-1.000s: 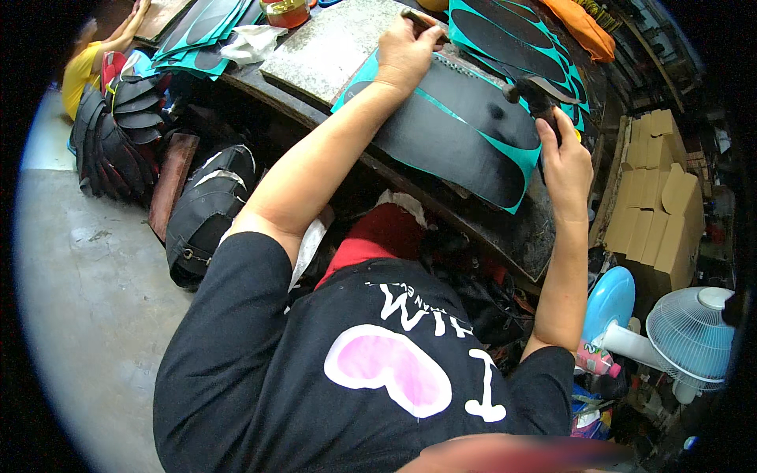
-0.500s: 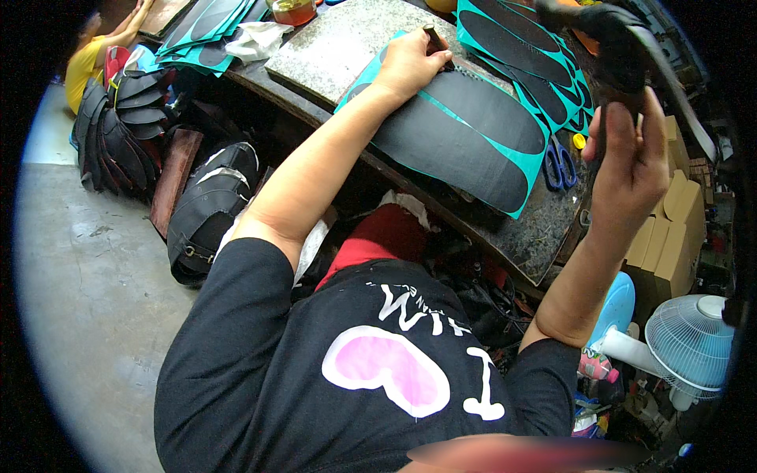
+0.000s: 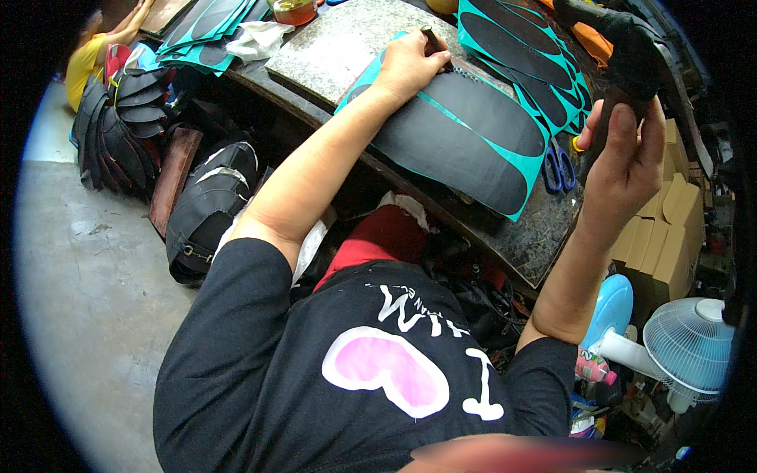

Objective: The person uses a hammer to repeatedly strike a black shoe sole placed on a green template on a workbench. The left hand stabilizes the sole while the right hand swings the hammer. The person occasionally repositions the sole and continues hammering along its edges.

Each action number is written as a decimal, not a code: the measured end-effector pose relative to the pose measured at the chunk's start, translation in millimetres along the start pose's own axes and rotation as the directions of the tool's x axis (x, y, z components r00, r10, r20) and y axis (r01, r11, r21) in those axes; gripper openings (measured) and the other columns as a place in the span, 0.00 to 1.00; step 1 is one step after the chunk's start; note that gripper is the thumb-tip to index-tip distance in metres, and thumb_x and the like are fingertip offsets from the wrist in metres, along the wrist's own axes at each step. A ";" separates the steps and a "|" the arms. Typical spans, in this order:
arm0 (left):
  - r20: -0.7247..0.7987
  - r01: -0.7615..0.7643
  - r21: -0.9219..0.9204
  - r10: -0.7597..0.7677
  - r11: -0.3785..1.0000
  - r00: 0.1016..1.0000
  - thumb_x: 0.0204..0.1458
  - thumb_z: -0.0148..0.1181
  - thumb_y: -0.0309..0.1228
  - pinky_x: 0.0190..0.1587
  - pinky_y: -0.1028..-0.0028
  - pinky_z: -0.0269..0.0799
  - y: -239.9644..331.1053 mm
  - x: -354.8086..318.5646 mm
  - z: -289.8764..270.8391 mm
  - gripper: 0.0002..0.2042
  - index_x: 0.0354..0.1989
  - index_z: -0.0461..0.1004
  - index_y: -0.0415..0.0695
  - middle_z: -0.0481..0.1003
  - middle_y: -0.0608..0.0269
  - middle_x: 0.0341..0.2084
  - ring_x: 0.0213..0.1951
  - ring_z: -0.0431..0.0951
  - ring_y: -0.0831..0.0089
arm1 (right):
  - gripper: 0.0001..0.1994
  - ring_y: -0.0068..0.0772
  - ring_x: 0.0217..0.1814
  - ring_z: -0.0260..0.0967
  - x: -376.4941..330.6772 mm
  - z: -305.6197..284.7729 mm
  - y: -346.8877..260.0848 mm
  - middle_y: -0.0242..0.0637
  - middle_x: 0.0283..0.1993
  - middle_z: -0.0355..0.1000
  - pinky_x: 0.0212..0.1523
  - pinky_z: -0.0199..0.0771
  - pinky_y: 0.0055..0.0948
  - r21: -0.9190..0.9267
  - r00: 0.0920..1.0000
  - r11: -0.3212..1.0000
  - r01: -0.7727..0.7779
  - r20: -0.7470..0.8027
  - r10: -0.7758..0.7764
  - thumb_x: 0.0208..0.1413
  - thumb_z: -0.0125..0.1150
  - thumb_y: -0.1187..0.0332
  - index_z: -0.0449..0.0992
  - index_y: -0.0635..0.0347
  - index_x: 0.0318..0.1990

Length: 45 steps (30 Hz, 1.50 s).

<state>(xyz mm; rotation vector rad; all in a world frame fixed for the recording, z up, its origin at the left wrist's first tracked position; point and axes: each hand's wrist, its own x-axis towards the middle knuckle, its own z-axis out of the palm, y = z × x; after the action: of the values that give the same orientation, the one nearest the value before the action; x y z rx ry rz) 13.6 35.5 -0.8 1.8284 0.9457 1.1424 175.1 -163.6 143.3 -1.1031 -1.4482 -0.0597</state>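
A black sheet with teal edges and sole-shaped panels [image 3: 441,154] lies across the near edge of a pale speckled slab. My left hand [image 3: 408,67] rests on its far part, fingers closed around a short dark punch [image 3: 429,36] held upright. The punch's lower tip is hidden by my fingers. Beside it runs a row of small marks in the black surface. On the right, my right hand [image 3: 627,158] is raised above the table's edge, gripping the handle of a dark hammer [image 3: 633,67]. The hammer's outline merges with the dark background.
More teal-and-black sheets [image 3: 524,55] are stacked beyond the slab [image 3: 327,47]. Blue-handled scissors [image 3: 560,167] lie right of the worked sheet. A fan [image 3: 688,343] and cardboard boxes [image 3: 662,236] stand at right. Bundled black pieces [image 3: 118,130] and a person in yellow [image 3: 83,71] are at left.
My right hand and the hammer have shifted slightly down and left, still raised. My left hand with the punch has barely moved.
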 end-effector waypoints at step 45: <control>-0.309 -0.151 -0.405 0.020 0.902 0.951 0.51 0.63 0.31 0.35 0.69 0.77 15.1 5.9 14.7 0.07 0.34 0.77 0.41 0.80 0.55 0.26 0.28 0.82 0.68 | 0.21 0.51 0.41 0.76 -46.6 -3.9 53.9 0.47 0.37 0.78 0.39 0.75 0.42 -0.669 0.870 0.706 -0.231 0.182 0.458 0.60 0.55 0.49 0.72 0.45 0.56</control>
<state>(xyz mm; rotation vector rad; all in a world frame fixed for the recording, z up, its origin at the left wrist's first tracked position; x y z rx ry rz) 32.1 30.9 10.2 1.3769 0.7071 1.5761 202.4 -163.4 77.3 -2.0276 -1.5299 -0.0936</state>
